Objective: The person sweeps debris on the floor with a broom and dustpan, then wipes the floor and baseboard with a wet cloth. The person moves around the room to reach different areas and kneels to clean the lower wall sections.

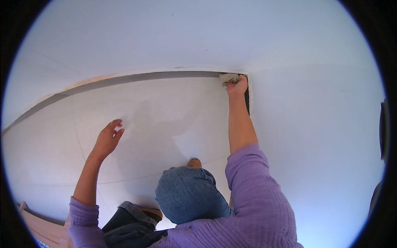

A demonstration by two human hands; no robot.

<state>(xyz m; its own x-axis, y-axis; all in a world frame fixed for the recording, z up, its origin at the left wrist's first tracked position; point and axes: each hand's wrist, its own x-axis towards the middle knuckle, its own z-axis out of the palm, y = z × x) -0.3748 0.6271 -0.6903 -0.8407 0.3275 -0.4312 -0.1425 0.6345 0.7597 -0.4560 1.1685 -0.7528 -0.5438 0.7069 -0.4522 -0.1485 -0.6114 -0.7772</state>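
Note:
My right hand [238,86] grips a bunched, greyish cloth [229,77] in the corner where two walls meet the floor. The cloth is against the end of the grey baseboard [149,76]. Part of my fingers is hidden behind the cloth and the hand itself. My left hand [109,136] hangs over the pale tiled floor [102,107], fingers apart and curled a little, with nothing in it.
A white wall [198,37] rises ahead, and another wall [313,124] stands close on my right. My bent knee in blue jeans [186,192] is below. A light wooden piece of furniture [46,226] sits at the lower left. Dark objects [383,130] show at the right rim.

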